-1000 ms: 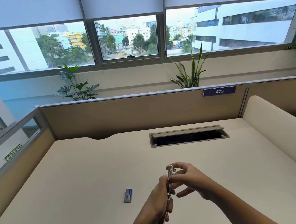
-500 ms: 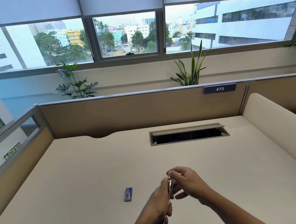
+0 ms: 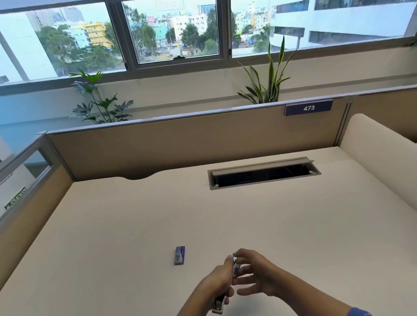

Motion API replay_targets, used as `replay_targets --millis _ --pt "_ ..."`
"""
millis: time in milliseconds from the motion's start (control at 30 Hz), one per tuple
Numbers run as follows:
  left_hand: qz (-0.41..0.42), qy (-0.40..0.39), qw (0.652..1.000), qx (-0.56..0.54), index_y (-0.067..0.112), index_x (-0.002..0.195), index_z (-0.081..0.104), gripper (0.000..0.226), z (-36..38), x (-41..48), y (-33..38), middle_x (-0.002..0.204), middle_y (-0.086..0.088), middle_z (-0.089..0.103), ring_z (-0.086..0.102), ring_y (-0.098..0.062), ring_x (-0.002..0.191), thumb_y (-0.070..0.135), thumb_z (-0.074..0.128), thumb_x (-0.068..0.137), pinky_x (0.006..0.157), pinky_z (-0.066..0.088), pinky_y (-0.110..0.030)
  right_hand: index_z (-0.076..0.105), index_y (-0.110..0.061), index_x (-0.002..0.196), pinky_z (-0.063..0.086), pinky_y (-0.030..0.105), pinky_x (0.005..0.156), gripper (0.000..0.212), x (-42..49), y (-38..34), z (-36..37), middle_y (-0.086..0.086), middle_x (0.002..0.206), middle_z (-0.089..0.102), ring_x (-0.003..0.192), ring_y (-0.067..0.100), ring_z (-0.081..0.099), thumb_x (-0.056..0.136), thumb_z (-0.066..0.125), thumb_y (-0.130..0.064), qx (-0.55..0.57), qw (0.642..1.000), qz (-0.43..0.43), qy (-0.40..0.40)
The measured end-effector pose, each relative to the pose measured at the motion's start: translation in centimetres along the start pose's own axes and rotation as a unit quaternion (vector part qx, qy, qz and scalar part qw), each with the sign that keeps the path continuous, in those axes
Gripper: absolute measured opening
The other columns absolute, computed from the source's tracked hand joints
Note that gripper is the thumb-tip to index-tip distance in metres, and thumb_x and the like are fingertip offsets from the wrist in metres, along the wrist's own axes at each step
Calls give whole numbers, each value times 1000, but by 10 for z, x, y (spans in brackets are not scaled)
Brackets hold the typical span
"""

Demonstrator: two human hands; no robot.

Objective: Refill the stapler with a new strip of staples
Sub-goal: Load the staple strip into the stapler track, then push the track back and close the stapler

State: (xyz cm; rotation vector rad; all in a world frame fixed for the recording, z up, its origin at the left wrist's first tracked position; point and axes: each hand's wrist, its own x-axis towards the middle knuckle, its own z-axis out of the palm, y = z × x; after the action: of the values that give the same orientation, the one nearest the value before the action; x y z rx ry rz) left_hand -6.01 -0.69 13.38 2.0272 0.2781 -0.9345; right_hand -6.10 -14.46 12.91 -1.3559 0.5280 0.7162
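Head view: left hand [image 3: 215, 283] grips the slim stapler [image 3: 235, 268]; right hand [image 3: 256, 272] pinches its shiny metal top, lower fingers [image 3: 247, 291] spread. Blue rectangular box [image 3: 179, 255] lies on smooth beige desk [image 3: 312, 224].

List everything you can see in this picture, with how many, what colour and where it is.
desk: one, cream, foreground
stapler: one, silver and black, held over desk
staple box: one, blue, on desk left of stapler
cable hatch: one, grey, open, desk's far side
partition: one, tan, behind desk
number plate: one, blue, reads 473, on partition
plants: three, green, behind partition
windows: three, grey-framed, far wall
left hand: one, grips stapler body
right hand: one, pinches stapler's top end
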Motion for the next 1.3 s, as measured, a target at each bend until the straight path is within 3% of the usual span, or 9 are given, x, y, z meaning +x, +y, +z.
replay_targets --millis 267,400,533,700,767,900,1000,1133,1300 --pt "9 -5 1000 3 14 106 57 61 5 0 -6 49 1 50 45 -12 38 56 13 97 50 39 -20 68 -4 87 58 32 59 29 -1 2 6 8 66 71 64 21 72 87 47 -25 -75 996 -48 28" --pt "29 5 1000 -6 14 103 55 60 4 -1 -6 36 6 48 45 -11 32 58 15 97 46 39 -19 70 -5 94 59 33 61 38 -1 -1 6 10 75 72 68 22 73 97 48 -36 -70 994 -71 35" --pt "55 33 998 -15 10 96 54 59 1 -2 -1 45 0 48 44 -14 39 59 20 97 43 40 -20 71 -10 98 58 34 66 44 -3 -7 1 9 83 75 78 23 75 101 42 -43 -47 994 -94 23" --pt "98 51 993 -51 19 123 51 54 2 -2 3 61 -4 50 45 -15 49 54 18 99 42 41 -20 69 -18 101 56 34 69 37 -7 -15 0 7 97 75 80 20 73 96 48 -48 -64 990 -127 18" --pt "111 58 989 -76 23 124 51 51 2 -5 4 62 -4 51 46 -15 51 54 19 99 42 40 -20 61 -27 115 56 33 71 30 -9 -16 0 4 105 75 84 18 74 95 51 -48 -65 987 -143 13" --pt "131 80 976 -155 13 104 52 48 -3 -12 8 61 -4 54 48 -15 45 52 25 100 41 41 -22 44 -36 129 54 29 76 32 -13 -13 -1 -6 108 74 93 14 73 98 50 -31 -107 975 -192 16" --pt "163 97 955 -229 10 98 46 42 -7 -18 13 62 -6 62 55 -18 41 46 25 102 40 44 -23 43 -34 126 53 28 73 43 -16 -4 -3 -5 114 66 84 9 68 91 52 -11 -212 942 -257 51" --pt "193 153 926 -284 14 99 45 38 -11 -23 18 72 -4 74 68 -20 64 47 26 102 55 50 -28 45 -42 117 54 20 66 48 -29 8 2 -17 112 57 86 8 64 80 69 -26 -268 886 -372 66" --pt "207 182 898 -343 17 107 42 37 -13 -31 26 82 1 78 73 -17 86 49 25 101 82 47 -37 61 -35 108 56 27 68 41 -39 11 2 -10 105 65 81 17 69 77 70 -8 -195 870 -446 81"
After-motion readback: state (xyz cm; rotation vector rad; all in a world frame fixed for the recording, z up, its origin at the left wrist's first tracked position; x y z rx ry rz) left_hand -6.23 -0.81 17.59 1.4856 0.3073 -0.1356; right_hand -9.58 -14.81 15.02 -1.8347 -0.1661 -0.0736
